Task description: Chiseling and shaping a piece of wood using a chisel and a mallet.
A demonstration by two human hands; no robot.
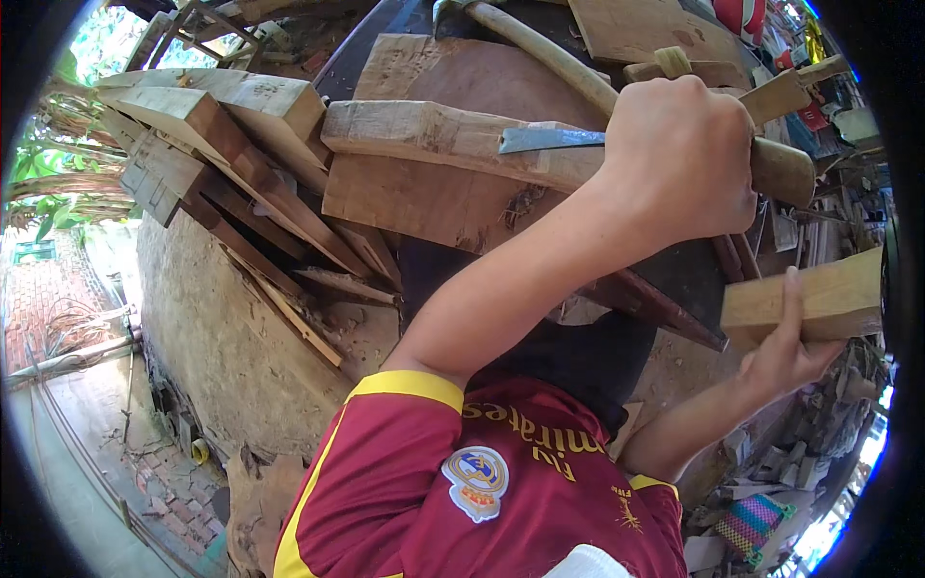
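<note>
My left hand [679, 159] is closed in a fist around a chisel. The chisel's flat metal blade [549, 141] points left over a long, shaped piece of wood [424, 133]. Out of the fist's right side sticks the rounded wooden handle [785, 173]. That shaped wood lies across a wide, worn board [414, 197]. At the right, lower than the left hand, my right hand [785, 356] grips a squared wooden block [809, 297], one finger stretched along its near face. Whether a handle joins the block cannot be seen.
Several cut timbers [260, 106] lean in a stack at the left, beside a large rounded stone-like mass [231, 337]. A long-handled tool [544, 53] with a metal head lies beyond the work. Scrap wood and a woven checkered bag [753, 525] are at the right.
</note>
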